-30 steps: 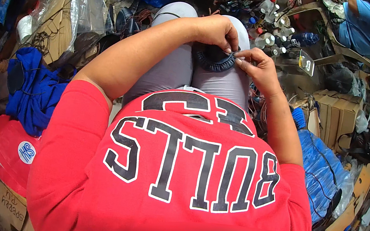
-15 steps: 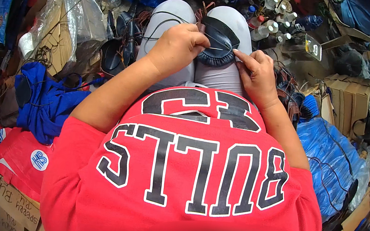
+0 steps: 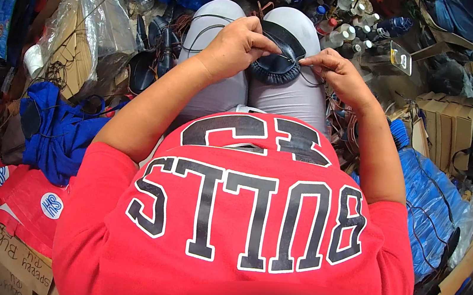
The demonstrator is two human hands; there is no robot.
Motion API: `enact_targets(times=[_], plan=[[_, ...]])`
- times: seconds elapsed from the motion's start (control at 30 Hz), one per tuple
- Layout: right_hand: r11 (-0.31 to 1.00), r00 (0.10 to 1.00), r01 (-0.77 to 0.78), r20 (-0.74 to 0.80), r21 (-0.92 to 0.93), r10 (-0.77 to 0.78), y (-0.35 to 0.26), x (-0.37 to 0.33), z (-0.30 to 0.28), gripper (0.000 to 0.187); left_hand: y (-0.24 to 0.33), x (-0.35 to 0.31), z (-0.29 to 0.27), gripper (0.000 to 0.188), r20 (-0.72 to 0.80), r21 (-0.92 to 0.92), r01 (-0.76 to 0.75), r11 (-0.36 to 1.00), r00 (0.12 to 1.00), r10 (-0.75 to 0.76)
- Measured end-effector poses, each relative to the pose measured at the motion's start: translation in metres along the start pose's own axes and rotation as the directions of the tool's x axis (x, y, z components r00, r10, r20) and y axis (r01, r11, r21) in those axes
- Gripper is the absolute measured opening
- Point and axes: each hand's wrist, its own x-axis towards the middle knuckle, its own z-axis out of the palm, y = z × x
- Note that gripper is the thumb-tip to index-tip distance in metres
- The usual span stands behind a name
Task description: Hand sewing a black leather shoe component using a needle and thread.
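A black leather shoe upper (image 3: 275, 72) with a gathered, puckered toe edge lies over my right knee. Above it, my left hand (image 3: 241, 45) is closed in a pinch on a thin, pale needle (image 3: 287, 58) slanting over the leather. At the upper's right edge my right hand (image 3: 338, 74) pinches with thumb and forefinger; what sits between those fingertips is too small to make out. A dark cord (image 3: 313, 84) loops below the right fingers. Another dark thread (image 3: 208, 18) curves over my left knee beside the left hand.
Several small bottles (image 3: 347, 34) stand beyond my right knee. Folded cardboard (image 3: 445, 127) and blue plastic sheeting (image 3: 429, 203) lie to the right. On the left are clear plastic wrap (image 3: 107, 17), a blue cloth (image 3: 62, 133) and black shoe parts (image 3: 142, 72).
My left hand has moved slightly up and right across the upper. My right fingers, apart before, have come together at its edge, and the right elbow has swung outward. The needle shows less.
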Motion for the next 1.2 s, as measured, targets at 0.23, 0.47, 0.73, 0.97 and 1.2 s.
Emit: enact_targets(times=[0.23, 0.47, 0.73, 0.97, 1.2], plan=[[0.999, 0.999, -0.015, 0.051, 0.047, 0.013, -0.003, 0.003, -0.002, 0.041, -0.001, 0.002, 0.005, 0.021, 0.035, 0.003, 0.008, 1.000, 0.999, -0.008], [0.997, 0.994, 0.022, 0.107, 0.078, -0.030, 0.004, 0.012, -0.006, 0.039, -0.007, 0.022, 0.006, 0.020, 0.144, -0.109, 0.005, 0.994, 0.990, 0.011], [0.996, 0.999, -0.049, 0.022, 0.076, 0.047, 0.000, 0.001, 0.003, 0.027, 0.018, 0.007, 0.000, 0.026, 0.151, 0.043, 0.030, 0.999, 0.988, -0.036], [0.908, 0.988, -0.127, -0.031, 0.398, 0.152, -0.005, 0.001, 0.015, 0.026, 0.010, 0.007, 0.020, 0.014, 0.205, -0.449, 0.465, 0.763, 0.885, -0.419], [0.958, 0.989, -0.124, -0.047, 0.258, 0.141, -0.007, 0.007, 0.014, 0.018, 0.027, 0.022, 0.017, 0.011, 0.207, -0.244, 0.430, 0.869, 0.899, -0.386]])
